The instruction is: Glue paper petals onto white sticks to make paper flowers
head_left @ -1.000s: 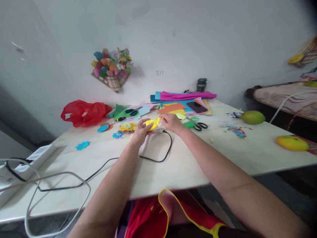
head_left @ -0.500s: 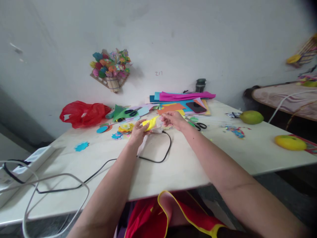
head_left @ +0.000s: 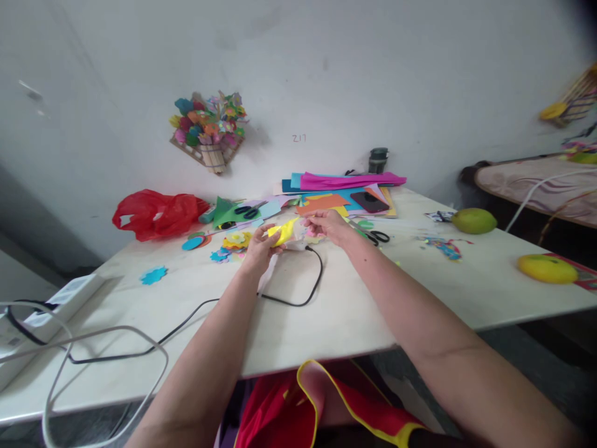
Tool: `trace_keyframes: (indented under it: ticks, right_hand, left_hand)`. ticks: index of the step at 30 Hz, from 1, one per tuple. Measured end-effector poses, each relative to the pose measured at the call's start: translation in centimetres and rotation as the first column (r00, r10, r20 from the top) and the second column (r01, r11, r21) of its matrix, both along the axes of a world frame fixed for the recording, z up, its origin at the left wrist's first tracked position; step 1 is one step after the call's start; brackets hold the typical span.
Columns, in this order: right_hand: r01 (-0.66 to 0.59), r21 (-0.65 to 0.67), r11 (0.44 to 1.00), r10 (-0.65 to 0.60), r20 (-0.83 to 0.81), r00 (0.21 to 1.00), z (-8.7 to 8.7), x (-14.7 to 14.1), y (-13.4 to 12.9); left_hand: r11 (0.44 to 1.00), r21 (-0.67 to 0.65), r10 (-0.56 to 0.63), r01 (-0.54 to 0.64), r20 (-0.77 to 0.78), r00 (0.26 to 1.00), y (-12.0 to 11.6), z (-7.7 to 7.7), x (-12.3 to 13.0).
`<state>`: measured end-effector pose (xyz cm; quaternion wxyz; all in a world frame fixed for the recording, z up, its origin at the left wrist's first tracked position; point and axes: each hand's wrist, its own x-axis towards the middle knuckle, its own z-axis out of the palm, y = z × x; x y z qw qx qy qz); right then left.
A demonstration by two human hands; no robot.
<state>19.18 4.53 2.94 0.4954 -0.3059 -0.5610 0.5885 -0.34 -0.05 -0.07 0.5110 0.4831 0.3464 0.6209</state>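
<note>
My left hand [head_left: 263,244] is closed around a bright yellow piece of craft foam or paper [head_left: 282,233], which looks bent or folded and points up to the right. My right hand [head_left: 326,225] is just right of its tip, thumb and fingers drawn together in a pinch. Whether anything sits between those fingertips is too small to tell. Below the hands, a pale object at the end of a black cord [head_left: 321,274] is partly hidden. Left of my left hand lie yellow flower cutouts [head_left: 236,240] and blue ones [head_left: 219,256].
Black-handled scissors [head_left: 377,237] lie right of my right hand; another pair [head_left: 247,211] rests on paper sheets. Behind are coloured sheets [head_left: 326,202] and a phone [head_left: 368,201]. A red plastic bag [head_left: 158,214], a power strip [head_left: 60,305] and two mangoes [head_left: 474,220] sit farther out.
My right fingertips have shifted very slightly, still beside the tip of the yellow piece. My left hand and the yellow piece stay in nearly the same place.
</note>
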Motion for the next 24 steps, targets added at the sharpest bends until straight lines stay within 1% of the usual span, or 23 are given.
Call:
trace_keyframes:
  ticks: [3,6,9,12,16,24]
  right_hand:
    - [-0.041,-0.021,0.999,0.041,0.006,0.999,-0.21,-0.04,0.29]
    - [-0.056,-0.016,0.998,0.056,0.000,0.998,-0.23,-0.10,0.29]
    - [-0.066,-0.019,0.998,0.067,0.011,0.998,-0.04,-0.13,-0.01]
    - [-0.076,-0.050,0.996,0.077,0.022,0.997,0.23,-0.14,-0.39]
    - [-0.065,-0.085,0.994,0.067,0.027,0.997,0.39,-0.26,-0.54]
    - [-0.050,-0.065,0.997,0.051,0.014,0.999,0.10,-0.40,-0.22]
  left_hand:
    - [1.000,-0.002,0.003,-0.003,-0.001,1.000,-0.02,0.07,0.03]
    - [1.000,-0.001,0.003,-0.003,-0.001,1.000,-0.02,0.08,0.03]
    - [1.000,0.003,0.001,-0.001,-0.008,1.000,-0.02,0.05,0.01]
    - [1.000,-0.005,0.005,-0.005,-0.014,1.000,-0.04,0.05,0.00]
    - [1.000,-0.005,0.001,-0.001,-0.014,1.000,-0.14,0.18,0.06]
    - [1.000,-0.003,-0.002,0.002,-0.018,1.000,-0.14,0.17,0.07]
